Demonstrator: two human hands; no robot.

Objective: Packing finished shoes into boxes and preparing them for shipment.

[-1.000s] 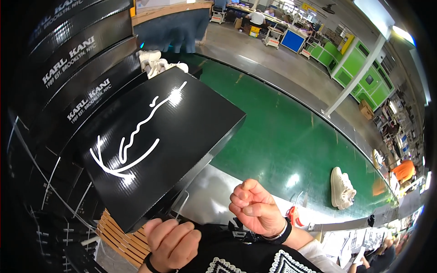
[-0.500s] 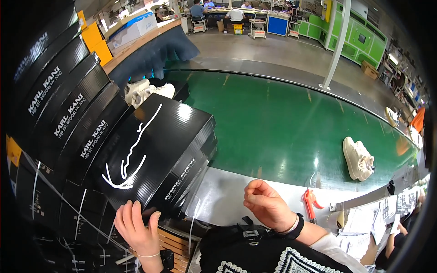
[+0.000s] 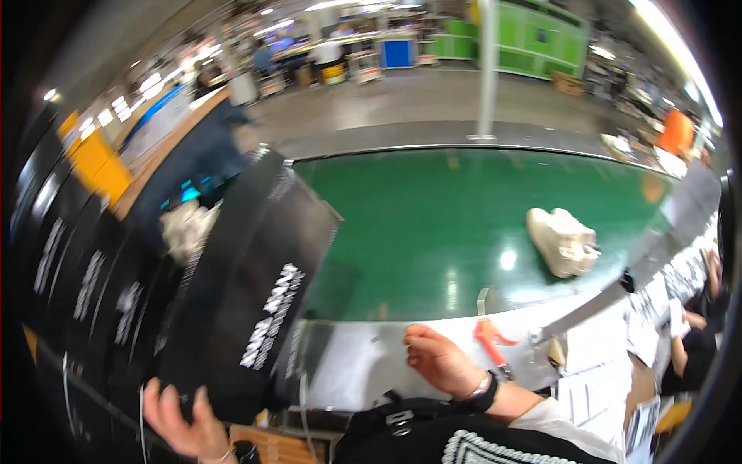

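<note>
1. Hidden or cut off, by clock from mid-view: the left hand [image 3: 185, 424], at 7 to 8 o'clock, loses its wrist to the lower edge; blur softens its fingers. It is spread and unclenched over the near end of the black shoebox [image 3: 228, 309]; whether it touches cannot be told.
2. The right hand [image 3: 442, 363], at 5 o'clock, is loosely curled above the metal strip [image 3: 352, 359]; its palm is hidden, so whether it grasps anything cannot be told.
3. The shoebox, at 8 o'clock, stands tilted, its white lettering smeared; its underside is unseen.
4. The off-white shoes [image 3: 184, 230] at 9 o'clock are partly hidden and too blurred to count.
5. Counted: two own hands; one shoebox nearest the left; two off-white sneakers [image 3: 562, 241] side by side on the green surface [image 3: 417, 232] at 3 o'clock; one red-handled tool [image 3: 489, 340] between 4 and 5; at least three black boxes [image 3: 89, 278] between 8 and 9, their full number unclear.
</note>
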